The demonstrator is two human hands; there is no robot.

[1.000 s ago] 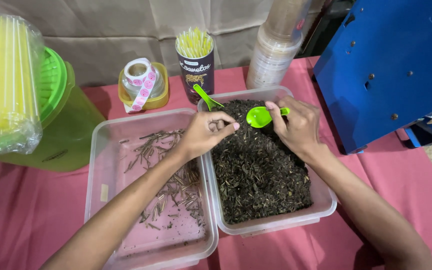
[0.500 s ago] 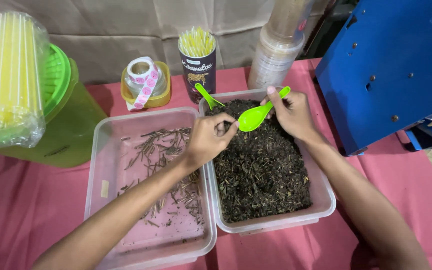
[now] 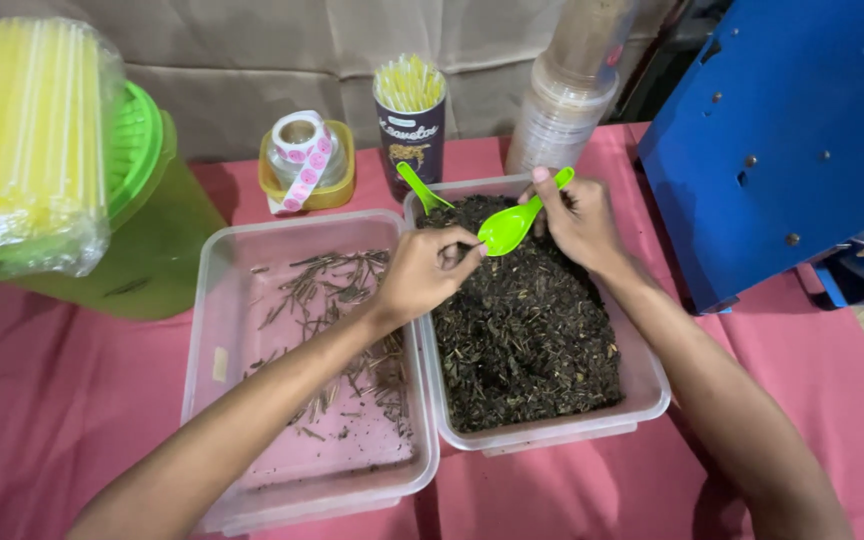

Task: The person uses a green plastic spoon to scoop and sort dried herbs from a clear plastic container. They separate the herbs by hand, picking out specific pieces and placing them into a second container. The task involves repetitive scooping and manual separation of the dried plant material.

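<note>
Two clear tubs sit side by side on the pink desk (image 3: 42, 400): the left tub (image 3: 214, 300) holds sorted-out stems (image 3: 337, 285), the right tub (image 3: 647, 385) dark loose tea (image 3: 522, 340). Left hand (image 3: 422, 275) pinches closed at the bowl of a green spoon (image 3: 512, 225), apparently picking a stem; right hand (image 3: 577, 215) grips the handle. The picking step looks underway; carrying a stem leftward needs a firm pinch.
</note>
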